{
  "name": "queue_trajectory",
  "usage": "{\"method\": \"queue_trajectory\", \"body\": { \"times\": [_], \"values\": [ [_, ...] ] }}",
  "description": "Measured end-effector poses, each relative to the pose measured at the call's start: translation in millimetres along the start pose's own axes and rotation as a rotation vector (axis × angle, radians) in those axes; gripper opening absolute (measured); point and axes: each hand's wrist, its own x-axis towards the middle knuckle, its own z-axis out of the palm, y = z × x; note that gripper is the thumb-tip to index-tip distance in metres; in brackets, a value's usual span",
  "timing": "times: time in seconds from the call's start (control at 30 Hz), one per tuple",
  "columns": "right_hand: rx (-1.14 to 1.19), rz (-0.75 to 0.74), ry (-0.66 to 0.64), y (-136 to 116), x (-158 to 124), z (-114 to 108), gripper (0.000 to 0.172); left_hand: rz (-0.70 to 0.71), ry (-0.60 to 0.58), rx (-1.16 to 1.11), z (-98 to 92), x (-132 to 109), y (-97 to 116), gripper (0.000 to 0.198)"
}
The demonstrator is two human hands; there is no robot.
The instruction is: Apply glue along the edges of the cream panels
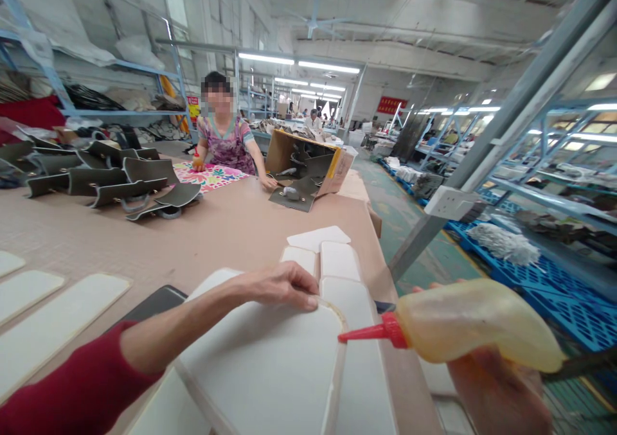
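Observation:
My right hand (501, 383) is wrapped round a yellowish squeeze glue bottle (463, 319), which lies tilted on its side. The bottle's red nozzle (366, 333) points left, its tip at the right edge of a large white panel (270, 364) with rounded corners. A yellowish line of glue runs along that panel's edge near the corner. At the panel's far edge, my left hand (284, 285) pinches the rim between thumb and fingers. Under and beyond this panel lie more white panels (340, 261), partly overlapping.
More white panels (62, 313) lie at the left, near a dark flat object (144, 303). Dark green curved pieces (120, 181) are heaped at the back left. Across the table (231, 229) a co-worker (226, 139) stands by an open carton (332, 171). A metal post (482, 146) rises at the right.

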Motion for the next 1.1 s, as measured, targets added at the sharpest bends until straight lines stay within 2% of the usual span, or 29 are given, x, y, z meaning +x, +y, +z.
{"method": "queue_trajectory", "body": {
  "times": [0.13,0.3,0.37,0.63,0.77,0.93,1.1],
  "values": [
    [-0.019,0.015,-0.059,2,1,-4,0.072,0.005,0.015,0.021,-0.3,-2,1,0.034],
    [-0.011,-0.003,0.031,-5,-2,12,0.081,-0.016,0.023,0.019,-0.7,-4,1,0.034],
    [-0.024,0.025,-0.011,-6,-3,16,0.078,-0.020,0.023,0.010,-0.6,-5,1,0.034],
    [0.001,0.128,-0.031,9,-5,-5,0.067,-0.041,0.043,-0.045,-0.6,-4,0,0.033],
    [-0.036,0.102,0.035,5,-5,1,0.075,-0.034,0.050,-0.048,-1.1,-3,-1,0.034],
    [-0.041,0.127,0.081,0,-11,7,0.073,-0.040,0.045,-0.078,-2.1,-2,-3,0.033],
    [-0.107,0.133,0.182,-7,-14,14,0.088,-0.072,0.061,-0.122,-3.3,0,-4,0.031]
  ]
}}
